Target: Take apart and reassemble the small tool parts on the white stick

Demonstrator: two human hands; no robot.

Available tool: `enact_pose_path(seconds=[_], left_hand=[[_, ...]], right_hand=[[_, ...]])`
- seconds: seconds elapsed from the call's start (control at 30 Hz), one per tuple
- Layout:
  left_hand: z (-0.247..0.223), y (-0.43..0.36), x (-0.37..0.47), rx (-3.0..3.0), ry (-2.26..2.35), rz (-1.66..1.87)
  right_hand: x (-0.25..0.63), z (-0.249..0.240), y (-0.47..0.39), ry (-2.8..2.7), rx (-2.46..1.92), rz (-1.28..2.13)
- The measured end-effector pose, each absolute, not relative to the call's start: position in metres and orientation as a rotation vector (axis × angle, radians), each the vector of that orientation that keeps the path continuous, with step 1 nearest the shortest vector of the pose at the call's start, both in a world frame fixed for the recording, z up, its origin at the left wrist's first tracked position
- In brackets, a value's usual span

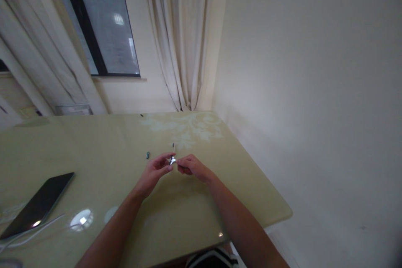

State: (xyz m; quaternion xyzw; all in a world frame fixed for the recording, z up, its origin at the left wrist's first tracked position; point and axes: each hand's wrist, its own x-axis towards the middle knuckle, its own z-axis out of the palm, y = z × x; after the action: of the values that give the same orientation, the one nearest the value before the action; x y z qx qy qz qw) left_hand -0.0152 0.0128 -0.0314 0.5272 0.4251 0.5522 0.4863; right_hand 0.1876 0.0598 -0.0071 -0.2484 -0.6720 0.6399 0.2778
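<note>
My left hand (158, 166) is closed at the fingertips round a small dark-and-silver piece (171, 160), too small to identify. A thin pale rod with a dark tip (173, 146) stands out beyond my left fingers; I cannot tell whether it joins the piece or lies on the table. My right hand (193, 166) is curled, its thumb and forefinger pinched at the right side of the silver piece. What else its fingers hold is hidden. Left of my left hand, a small dark cylinder (148, 155) rests on the table.
The glossy yellow-green table (251, 192) has a rounded right corner near the wall (314, 92). A black tablet-like slab (39, 205) lies at left, beside a white cable (34, 232). A tiny dark bit (141, 115) sits at the far edge, before the curtain (179, 29).
</note>
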Motion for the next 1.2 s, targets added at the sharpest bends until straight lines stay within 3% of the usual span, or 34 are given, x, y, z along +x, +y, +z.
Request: enact_pose_path(seconds=[0.2,0.43,0.6,0.87,1.2], left_hand=[[-0.029,0.011,-0.013,1.215,1.029,1.435],[-0.026,0.022,0.004,1.616,1.381,1.283],[-0.022,0.064,0.048,1.959,1.501,0.981],[-0.028,0.139,0.114,1.871,1.588,0.818],[-0.049,0.148,0.138,1.738,1.564,1.025]], right_hand=[[0.185,-0.011,0.062,-1.746,-0.637,1.751],[0.195,-0.01,0.088,-1.264,-0.716,1.652],[0.215,-0.005,0.107,-0.918,-0.692,1.522],[0.238,-0.005,0.114,-0.679,-0.679,1.444],[0.234,-0.001,0.108,-0.741,-0.71,1.425]])
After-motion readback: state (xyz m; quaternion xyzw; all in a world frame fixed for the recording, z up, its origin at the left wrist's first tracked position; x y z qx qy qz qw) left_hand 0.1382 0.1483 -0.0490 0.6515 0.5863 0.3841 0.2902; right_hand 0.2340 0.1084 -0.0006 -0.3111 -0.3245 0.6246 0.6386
